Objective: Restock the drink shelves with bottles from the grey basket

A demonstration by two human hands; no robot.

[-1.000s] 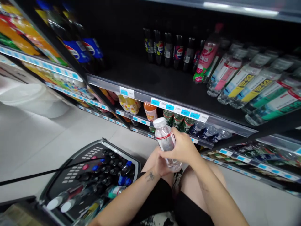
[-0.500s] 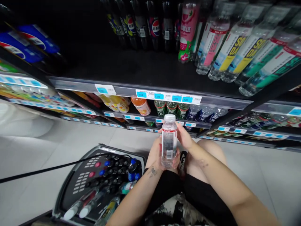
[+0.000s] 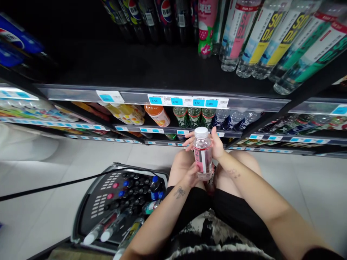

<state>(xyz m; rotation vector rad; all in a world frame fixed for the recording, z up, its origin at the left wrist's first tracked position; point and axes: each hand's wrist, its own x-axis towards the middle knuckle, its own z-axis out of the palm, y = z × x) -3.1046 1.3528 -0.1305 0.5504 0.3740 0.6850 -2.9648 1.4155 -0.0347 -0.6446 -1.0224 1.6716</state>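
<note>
- Small clear plastic bottle with white cap [image 3: 202, 153], upright above the knees; left hand [image 3: 193, 174] pinches its base, right hand [image 3: 218, 146] spread behind.
- Black shop shelf [image 3: 162, 68], pale tiled floor [image 3: 40, 169], grey plastic basket [image 3: 100, 196] at left.

The scene is viewed from one head-worn camera, pointed forward and down, close above the left hand [image 3: 191, 176] and right hand [image 3: 218, 146] on the bottle [image 3: 202, 157], with shelves [image 3: 135, 96] faced ahead and the basket [image 3: 94, 211] caught lower left.

Shop: price-tagged drink shelves [image 3: 165, 96], basket [image 3: 81, 220].
</note>
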